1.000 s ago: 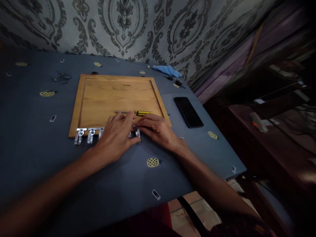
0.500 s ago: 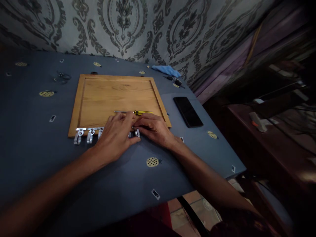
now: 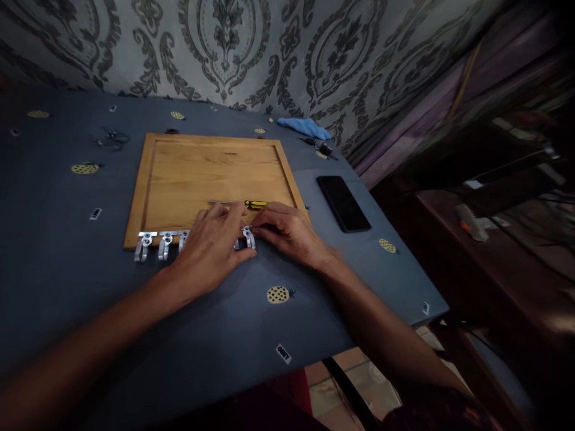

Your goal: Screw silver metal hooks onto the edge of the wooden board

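Note:
A wooden board (image 3: pixel 215 170) with a raised frame lies flat. Along its near edge runs a silver metal hook rail (image 3: pixel 166 234), its hooks hanging over that edge. My left hand (image 3: pixel 213 248) rests across the middle of the rail, holding it against the board and hiding part of it; the thumb points right. At the rail's right end my right hand (image 3: pixel 290 233) has thumb and fingers pinched together; anything between them is too small or hidden to make out. Just beyond both hands, a screwdriver (image 3: pixel 256 205) with a yellow and black handle lies on the board, partly covered by my right hand.
On the blue-grey tablecloth (image 3: pixel 179 359), a black phone (image 3: pixel 344 203) lies right of the board. Behind it are a dark tool-like object (image 3: pixel 321 146) and a blue cloth (image 3: pixel 305 127). Scissors-like dark items (image 3: pixel 111 139) lie at the far left. A patterned curtain (image 3: pixel 224 54) borders the back.
My right hand has shifted slightly to the right, so the rail's right end and last hook show more. My left hand has stayed in place on the rail.

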{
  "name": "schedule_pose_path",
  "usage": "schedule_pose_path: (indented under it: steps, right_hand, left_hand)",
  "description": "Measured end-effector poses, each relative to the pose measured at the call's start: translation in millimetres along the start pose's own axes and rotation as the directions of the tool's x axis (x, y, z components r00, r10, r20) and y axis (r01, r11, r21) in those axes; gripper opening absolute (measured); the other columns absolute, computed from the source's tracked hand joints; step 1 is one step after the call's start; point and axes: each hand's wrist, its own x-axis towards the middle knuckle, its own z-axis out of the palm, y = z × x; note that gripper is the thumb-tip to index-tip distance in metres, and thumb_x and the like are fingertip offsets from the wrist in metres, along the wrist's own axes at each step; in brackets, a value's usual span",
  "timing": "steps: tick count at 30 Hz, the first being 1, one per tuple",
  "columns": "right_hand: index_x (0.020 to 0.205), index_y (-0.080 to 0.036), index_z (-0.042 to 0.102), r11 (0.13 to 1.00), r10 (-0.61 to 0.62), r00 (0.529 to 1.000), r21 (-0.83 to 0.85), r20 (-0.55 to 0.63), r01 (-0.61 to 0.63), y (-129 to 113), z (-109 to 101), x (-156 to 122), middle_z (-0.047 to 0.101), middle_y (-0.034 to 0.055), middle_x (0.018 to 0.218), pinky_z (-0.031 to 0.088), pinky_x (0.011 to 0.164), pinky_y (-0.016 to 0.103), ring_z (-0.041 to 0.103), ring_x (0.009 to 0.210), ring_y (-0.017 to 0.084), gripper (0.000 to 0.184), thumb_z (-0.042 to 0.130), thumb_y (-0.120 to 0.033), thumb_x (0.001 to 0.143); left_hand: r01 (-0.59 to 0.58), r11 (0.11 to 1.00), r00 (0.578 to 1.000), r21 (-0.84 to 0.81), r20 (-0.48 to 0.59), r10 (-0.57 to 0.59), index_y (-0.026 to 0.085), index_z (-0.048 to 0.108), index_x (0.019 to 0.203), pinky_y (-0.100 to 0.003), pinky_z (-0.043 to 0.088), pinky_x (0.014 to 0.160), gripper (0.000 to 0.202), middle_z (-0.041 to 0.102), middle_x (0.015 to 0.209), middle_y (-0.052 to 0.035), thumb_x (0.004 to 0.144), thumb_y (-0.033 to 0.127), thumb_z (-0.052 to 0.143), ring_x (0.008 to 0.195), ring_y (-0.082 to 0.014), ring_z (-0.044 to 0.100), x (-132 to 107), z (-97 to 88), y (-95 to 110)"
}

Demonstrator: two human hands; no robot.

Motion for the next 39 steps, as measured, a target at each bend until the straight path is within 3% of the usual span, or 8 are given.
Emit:
schedule_pose_path:
  steps: [6, 10, 16, 19, 23, 29, 39]
  right_hand:
    - [0.097, -0.018, 0.067, 1.0, 0.016, 1.0, 0.017, -0.017, -0.015, 0, 1, -1, 0.07, 0.0057, 0.09, 0.05, 0.075, 0.03, 0.064, 0.083, 0.018, 0.006, 0.061, -0.019, 0.096]
    - [0.106, -0.017, 0.07, 1.0, -0.005, 1.0, -0.024, 0.026, 0.005, -1, 2, 0, 0.072, 0.0098, 0.098, 0.052, 0.082, 0.033, 0.067, 0.092, 0.022, 0.015, 0.057, -0.018, 0.098]
    - [0.094, -0.014, 0.07, 0.996, -0.024, 0.999, -0.09, 0.022, 0.026, -4, 1, 1, 0.069, 0.0091, 0.089, 0.05, 0.074, 0.03, 0.064, 0.084, 0.02, 0.014, 0.056, -0.015, 0.096]
    - [0.091, -0.016, 0.069, 1.0, 0.019, 0.999, 0.018, -0.043, -0.018, -4, 2, 0, 0.067, 0.0041, 0.082, 0.047, 0.069, 0.027, 0.061, 0.076, 0.016, 0.011, 0.058, -0.013, 0.094]
    - [0.101, -0.019, 0.072, 0.961, 0.152, 0.978, 0.251, -0.139, -0.114, -4, 8, -1, 0.067, 0.0011, 0.082, 0.048, 0.068, 0.025, 0.061, 0.074, 0.012, 0.012, 0.063, -0.017, 0.092]
    - [0.096, -0.02, 0.077, 0.861, 0.25, 0.96, 0.483, -0.126, -0.161, -4, 14, -1, 0.072, 0.0034, 0.086, 0.054, 0.072, 0.027, 0.067, 0.078, 0.014, 0.013, 0.07, -0.03, 0.091]
    - [0.101, -0.021, 0.078, 0.849, 0.267, 0.945, 0.511, -0.189, -0.137, -4, 21, -2, 0.08, 0.0047, 0.1, 0.061, 0.088, 0.033, 0.075, 0.095, 0.018, 0.013, 0.072, -0.023, 0.089]
  left_hand:
    - [0.001, 1.0, 1.0, -0.029, 0.012, -0.001, 0.022, 0.049, 0.116, -0.045, 0.046, 0.093, 0.05, 0.069, 0.112, -0.0074, 0.078, 0.024, 0.082, 0.114, -0.0315, 0.059, 0, -0.9, 0]
    - [0.001, 0.999, 1.0, -0.039, 0.007, -0.001, 0.022, 0.049, 0.111, -0.046, 0.047, 0.093, 0.047, 0.068, 0.114, -0.0076, 0.078, 0.024, 0.083, 0.114, -0.0318, 0.06, 0, 0.1, 0]
    - [0.007, 1.0, 1.0, -0.025, 0.008, -0.007, 0.021, 0.05, 0.11, -0.046, 0.047, 0.091, 0.046, 0.068, 0.111, -0.0088, 0.077, 0.024, 0.083, 0.112, -0.0327, 0.06, 1, 0.8, -1]
    - [-0.004, 1.0, 1.0, -0.025, 0.009, 0.004, 0.02, 0.05, 0.114, -0.045, 0.046, 0.092, 0.049, 0.069, 0.112, -0.0087, 0.078, 0.023, 0.083, 0.114, -0.0322, 0.06, 1, 0.2, -1]
    - [0.009, 1.0, 0.999, -0.002, 0.033, -0.009, 0.019, 0.049, 0.118, -0.045, 0.046, 0.091, 0.052, 0.069, 0.113, -0.0102, 0.078, 0.025, 0.083, 0.114, -0.0325, 0.059, 1, -1.7, 1]
    - [0.0, 1.0, 1.0, -0.03, 0.014, 0.001, 0.022, 0.049, 0.114, -0.044, 0.045, 0.093, 0.049, 0.069, 0.114, -0.0076, 0.079, 0.023, 0.082, 0.115, -0.0312, 0.059, 0, -0.8, 0]
    - [0.002, 0.999, 1.0, -0.04, 0.012, -0.001, 0.021, 0.048, 0.114, -0.045, 0.046, 0.095, 0.051, 0.068, 0.116, -0.0081, 0.077, 0.023, 0.084, 0.118, -0.0311, 0.059, 1, 0.5, -1]
